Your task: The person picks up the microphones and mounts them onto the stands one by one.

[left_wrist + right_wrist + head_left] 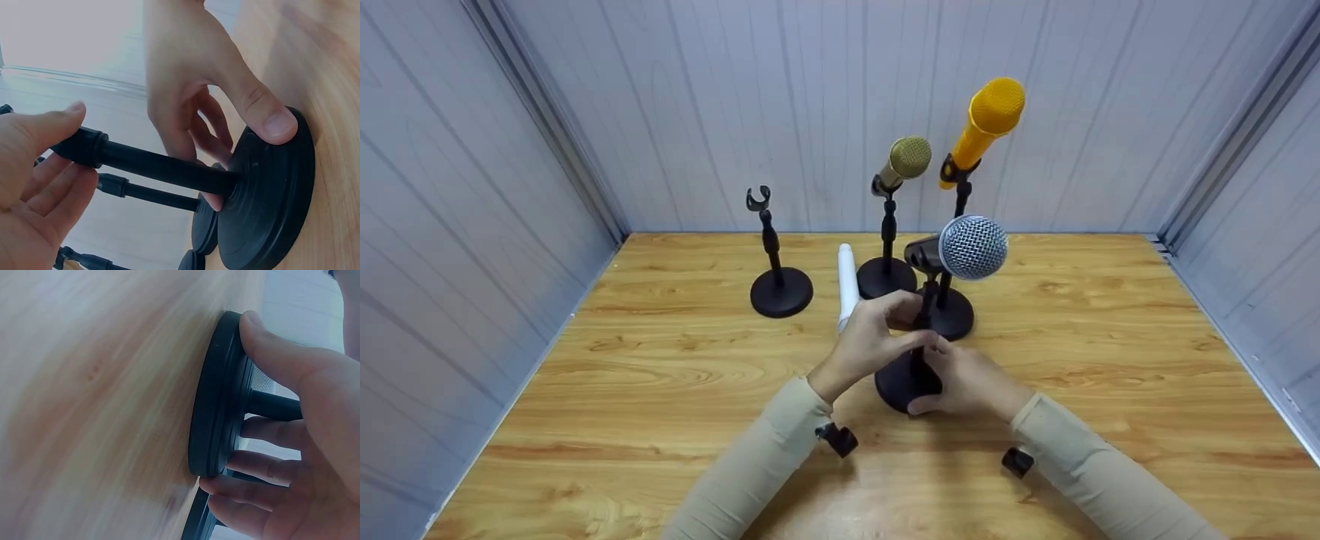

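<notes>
A black microphone stand (929, 300) with a round base (267, 191) holds a dark microphone with a silver mesh head (973, 247). My left hand (870, 337) grips the pole, its thumb and fingers around the thicker collar (87, 147). Lower down, my right hand (971, 379) holds the round base, thumb on the near rim and fingers on the far side. In the right wrist view the base edge (216, 399) is at the wooden surface; whether it is slightly raised I cannot tell. A slim white rod-like thing (847, 274) lies beyond my left hand, which hides its near end.
Behind stand a stand with a gold microphone (910, 157) and another with a yellow microphone (996, 109). Farther left is a stand with a bare clip (759, 199). The wooden table (660, 375) meets pale panel walls (720, 112) at the back and sides.
</notes>
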### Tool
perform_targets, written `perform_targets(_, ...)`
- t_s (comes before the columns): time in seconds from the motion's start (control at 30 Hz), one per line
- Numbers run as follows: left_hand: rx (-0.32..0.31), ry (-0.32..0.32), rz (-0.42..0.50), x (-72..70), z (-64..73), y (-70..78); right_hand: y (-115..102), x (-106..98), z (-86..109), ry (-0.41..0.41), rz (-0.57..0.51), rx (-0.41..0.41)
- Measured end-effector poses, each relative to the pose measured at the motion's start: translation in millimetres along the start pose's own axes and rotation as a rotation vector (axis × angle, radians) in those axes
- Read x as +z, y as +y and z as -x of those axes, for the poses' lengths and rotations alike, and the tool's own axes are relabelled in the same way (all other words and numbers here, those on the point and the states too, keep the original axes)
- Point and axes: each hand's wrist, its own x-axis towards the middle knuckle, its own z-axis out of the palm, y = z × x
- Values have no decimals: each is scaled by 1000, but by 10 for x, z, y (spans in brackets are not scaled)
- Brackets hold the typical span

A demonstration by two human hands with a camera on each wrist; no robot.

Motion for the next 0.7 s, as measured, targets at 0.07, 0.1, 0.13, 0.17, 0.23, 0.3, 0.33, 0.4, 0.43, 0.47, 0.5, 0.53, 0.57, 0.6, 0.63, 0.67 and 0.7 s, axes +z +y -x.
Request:
perform_targets(0.07, 9, 2, 9, 10, 1, -7, 1, 2, 2, 4, 3, -4)
perform_targets(0.1, 14, 2, 12, 14, 2, -9, 2, 1, 3, 5, 4, -5)
perform_targets(0.13, 18, 2, 17, 18, 4, -12, 4, 3, 1, 5, 6, -8)
perform_targets(0.17, 21, 2, 17, 21, 4, -13, 6, 2, 0, 6, 7, -9)
perform_targets(0.23, 24, 1, 20, 23, 5, -14, 8, 4, -4, 8, 10, -14)
perform_targets(0.3, 23, -5, 19, 21, 6, -13, 7, 5, -7, 4, 8, -13)
perform_targets(0.33, 22, -9, 21, 20, 4, -14, 7, 5, -9, 1, 8, -12)
perform_targets(0.4, 22, -18, 26, 16, -1, -10, 4, 2, -12, -9, 7, -6)
perform_targets(0.43, 23, -23, 30, 14, -4, -8, 2, 0, -13, -13, 9, -2)
perform_targets(0.47, 23, -28, 36, 12, -8, -7, 1, -3, -12, -18, 9, 4)
perform_targets(0.5, 23, -30, 45, 13, -12, -9, 0, -7, -11, -22, 9, 9)
perform_targets(0.53, 23, -33, 54, 13, -16, -8, -2, -11, -11, -26, 8, 12)
perform_targets(0.57, 23, -36, 63, 14, -20, -8, -3, -15, -10, -29, 8, 16)
perform_targets(0.6, 25, -39, 70, 14, -25, -7, -2, -19, -10, -32, 7, 21)
perform_targets(0.63, 25, -42, 79, 14, -30, -10, -3, -25, -10, -36, 7, 22)
perform_targets(0.67, 26, -45, 84, 14, -35, -16, -3, -31, -11, -40, 6, 24)
perform_targets(0.7, 28, -49, 88, 12, -41, -19, -2, -35, -12, -41, 9, 20)
